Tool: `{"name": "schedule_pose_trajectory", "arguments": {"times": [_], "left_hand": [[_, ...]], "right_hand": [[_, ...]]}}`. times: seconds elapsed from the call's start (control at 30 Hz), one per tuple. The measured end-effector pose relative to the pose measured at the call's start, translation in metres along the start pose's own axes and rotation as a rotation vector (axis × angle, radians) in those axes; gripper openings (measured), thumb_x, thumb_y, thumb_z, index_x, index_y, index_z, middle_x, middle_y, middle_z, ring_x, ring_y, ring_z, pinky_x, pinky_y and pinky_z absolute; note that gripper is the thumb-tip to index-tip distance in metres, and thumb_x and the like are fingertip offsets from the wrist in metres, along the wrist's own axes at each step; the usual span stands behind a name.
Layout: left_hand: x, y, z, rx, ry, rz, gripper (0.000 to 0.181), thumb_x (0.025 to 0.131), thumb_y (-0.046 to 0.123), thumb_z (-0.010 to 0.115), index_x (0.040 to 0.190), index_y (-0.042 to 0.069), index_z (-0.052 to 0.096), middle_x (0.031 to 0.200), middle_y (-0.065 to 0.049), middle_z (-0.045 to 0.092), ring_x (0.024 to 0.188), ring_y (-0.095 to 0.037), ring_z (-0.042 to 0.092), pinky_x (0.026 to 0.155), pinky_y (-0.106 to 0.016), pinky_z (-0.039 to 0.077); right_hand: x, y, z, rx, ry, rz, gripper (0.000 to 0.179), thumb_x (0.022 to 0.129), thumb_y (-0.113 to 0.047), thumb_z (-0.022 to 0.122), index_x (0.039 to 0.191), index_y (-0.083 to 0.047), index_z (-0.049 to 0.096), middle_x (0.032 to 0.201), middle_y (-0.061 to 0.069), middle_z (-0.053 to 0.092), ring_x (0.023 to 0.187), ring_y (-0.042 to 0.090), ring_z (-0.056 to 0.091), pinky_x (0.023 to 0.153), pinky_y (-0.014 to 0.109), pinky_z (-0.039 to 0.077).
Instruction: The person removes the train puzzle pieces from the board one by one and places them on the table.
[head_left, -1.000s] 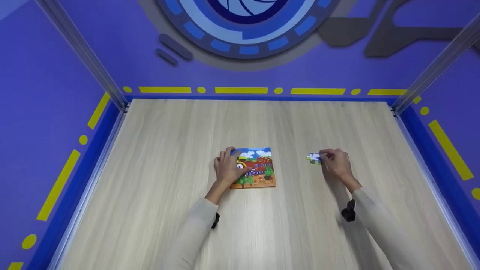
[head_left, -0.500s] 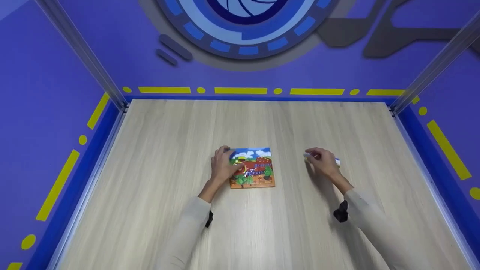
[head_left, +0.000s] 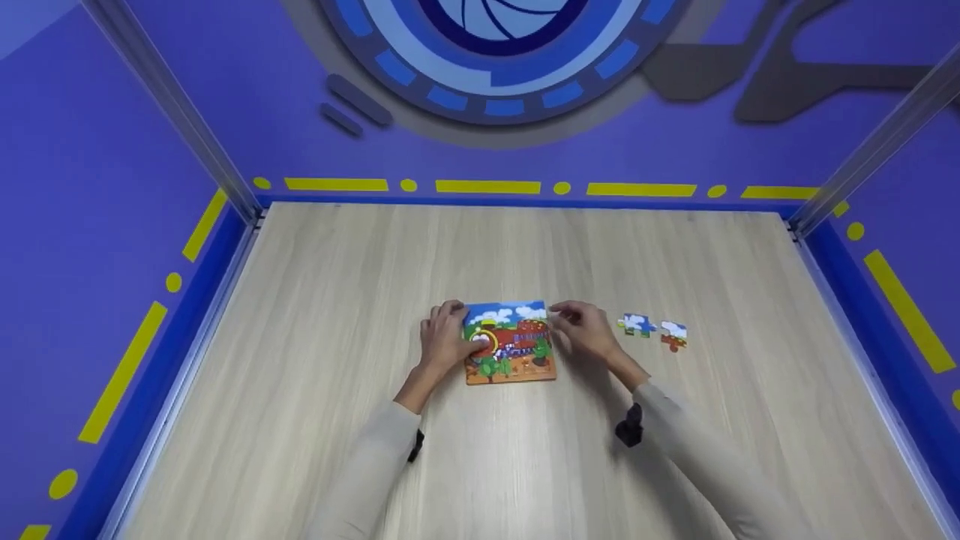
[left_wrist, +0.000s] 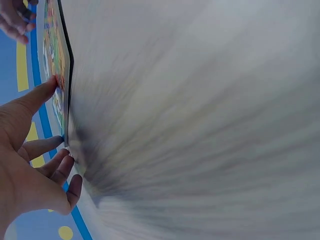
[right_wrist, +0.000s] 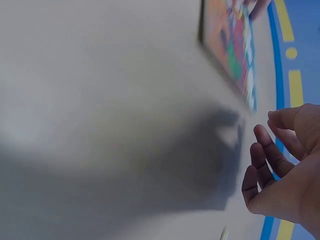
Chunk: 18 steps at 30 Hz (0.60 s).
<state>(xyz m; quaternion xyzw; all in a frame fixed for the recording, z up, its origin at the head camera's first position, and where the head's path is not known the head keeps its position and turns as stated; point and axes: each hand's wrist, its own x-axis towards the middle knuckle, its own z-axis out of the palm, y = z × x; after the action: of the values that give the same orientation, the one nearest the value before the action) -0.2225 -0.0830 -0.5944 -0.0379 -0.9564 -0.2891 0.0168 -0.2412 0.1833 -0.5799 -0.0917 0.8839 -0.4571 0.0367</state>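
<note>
A square picture puzzle (head_left: 517, 351) with a red train, trees and clouds lies flat on the wooden table. My left hand (head_left: 444, 337) holds its left side, with the thumb on the picture and the index finger at the edge, as the left wrist view shows. Close to the puzzle's upper right edge is my right hand (head_left: 586, 330). In the right wrist view its fingers (right_wrist: 272, 155) are loosely bent, and nothing shows between them. Two loose jigsaw pieces, a cloud-and-sky piece (head_left: 637, 324) and a piece with red at the bottom (head_left: 673, 334), lie right of that hand.
Blue-purple panels (head_left: 480, 169) with yellow marks enclose the table (head_left: 360, 285) at the back and both sides. Metal posts (head_left: 169, 105) stand at the back corners. Each wrist carries a small black camera mount (head_left: 630, 426).
My right hand has left the loose pieces and moved left to the puzzle's right side, uncovering both pieces. My left hand stays on the puzzle. The head view has shifted slightly.
</note>
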Motion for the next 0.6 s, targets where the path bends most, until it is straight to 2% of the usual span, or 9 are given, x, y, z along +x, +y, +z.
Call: {"name": "schedule_pose_trajectory", "arguments": {"times": [0.1,0.27,0.43,0.6], "left_hand": [[0.0,0.0,0.0,0.021,-0.016,-0.016,0.072,0.078,0.038,0.088,0.136,0.002,0.063,0.142,-0.013,0.056,0.126,-0.033,0.051,0.102,-0.051,0.04],[0.001,-0.001,-0.002,0.046,-0.03,-0.013,0.074,0.078,0.041,0.088,0.137,0.004,0.063,0.143,-0.013,0.056,0.126,-0.033,0.051,0.1,-0.052,0.04],[0.003,-0.002,-0.003,0.059,-0.02,-0.005,0.076,0.076,0.042,0.089,0.137,0.004,0.063,0.141,-0.012,0.058,0.127,-0.034,0.051,0.101,-0.054,0.041],[0.004,0.0,-0.003,0.067,-0.013,-0.005,0.077,0.075,0.042,0.089,0.137,0.005,0.064,0.14,-0.012,0.058,0.125,-0.033,0.052,0.1,-0.053,0.042]], "right_hand": [[0.004,-0.012,0.017,0.023,-0.044,-0.021,0.025,0.097,-0.002,0.064,0.12,0.005,0.07,0.105,0.019,0.071,0.092,0.024,0.064,0.081,0.028,0.049],[0.013,-0.027,0.043,0.011,-0.089,-0.056,0.023,0.098,-0.004,0.064,0.118,0.005,0.071,0.103,0.017,0.071,0.084,0.019,0.061,0.073,0.026,0.047],[0.022,-0.035,0.061,-0.017,-0.08,-0.069,0.023,0.097,-0.005,0.066,0.116,0.005,0.073,0.096,0.016,0.073,0.076,0.017,0.061,0.068,0.027,0.048],[0.027,-0.037,0.072,-0.102,-0.064,-0.075,0.024,0.096,-0.008,0.068,0.116,0.004,0.074,0.095,0.016,0.07,0.082,0.024,0.065,0.077,0.039,0.053]]}}
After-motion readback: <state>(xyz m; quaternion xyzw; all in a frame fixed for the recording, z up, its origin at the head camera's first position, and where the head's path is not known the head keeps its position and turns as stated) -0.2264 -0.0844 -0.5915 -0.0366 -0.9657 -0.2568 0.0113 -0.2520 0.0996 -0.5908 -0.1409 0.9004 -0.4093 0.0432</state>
